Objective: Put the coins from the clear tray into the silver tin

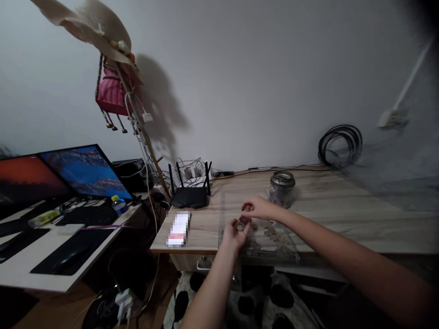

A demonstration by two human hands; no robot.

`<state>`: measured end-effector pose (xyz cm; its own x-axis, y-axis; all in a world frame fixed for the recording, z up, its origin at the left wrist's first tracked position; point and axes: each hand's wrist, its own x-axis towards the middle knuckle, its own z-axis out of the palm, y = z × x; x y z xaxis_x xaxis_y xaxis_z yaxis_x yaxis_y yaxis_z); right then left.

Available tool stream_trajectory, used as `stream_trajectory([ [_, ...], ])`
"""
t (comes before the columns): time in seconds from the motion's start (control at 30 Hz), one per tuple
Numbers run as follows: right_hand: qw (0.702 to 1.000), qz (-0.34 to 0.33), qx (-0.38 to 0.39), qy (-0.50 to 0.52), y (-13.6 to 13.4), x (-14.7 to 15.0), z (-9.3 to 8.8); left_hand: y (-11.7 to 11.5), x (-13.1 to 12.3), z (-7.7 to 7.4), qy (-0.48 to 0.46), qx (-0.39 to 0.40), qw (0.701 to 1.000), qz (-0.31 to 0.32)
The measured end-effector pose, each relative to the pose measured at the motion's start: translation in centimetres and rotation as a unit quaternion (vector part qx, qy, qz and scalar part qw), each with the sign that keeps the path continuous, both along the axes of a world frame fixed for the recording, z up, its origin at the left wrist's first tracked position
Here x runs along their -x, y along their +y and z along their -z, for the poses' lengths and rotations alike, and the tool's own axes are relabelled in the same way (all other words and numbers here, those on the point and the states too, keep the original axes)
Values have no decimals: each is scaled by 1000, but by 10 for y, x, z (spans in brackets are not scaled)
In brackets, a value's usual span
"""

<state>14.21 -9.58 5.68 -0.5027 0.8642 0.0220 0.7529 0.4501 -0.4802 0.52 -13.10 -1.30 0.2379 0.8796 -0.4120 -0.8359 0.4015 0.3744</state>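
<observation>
Palm up near the front edge of the wooden desk [315, 196], my left hand [236, 233] has curled fingers and holds coins [240, 226]. Just above and to its right is my right hand [257, 208], its fingers bent in a pinch; whether a coin is between them is too small to tell. Loose coins [272, 235] lie on a clear plastic sheet or bag [288, 249] beneath my right forearm. A round metal tin [282, 188] with a grey lid stands upright behind my right wrist.
A phone [178, 228] lies left of my hands, with a black router [189, 196] behind it. Coiled black cable [339, 145] leans on the wall. Further left, another desk [65, 281] holds monitors [85, 169] and a bottle [119, 204].
</observation>
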Motion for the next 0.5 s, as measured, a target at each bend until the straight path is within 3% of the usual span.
stream_trajectory([
  [0.07,999,28,-22,9,2,1,1,-1,5,-2,8,6,998,-59],
  [0.13,999,35,-15,-1,-5,1,13,-1,11,-3,15,3,996,-87],
  [0.33,995,-64,59,-41,-39,25,66,2,22,-11,34,-38,997,-61],
  [0.5,985,-105,115,-71,-35,45,67,12,33,-23,10,-23,997,-68],
])
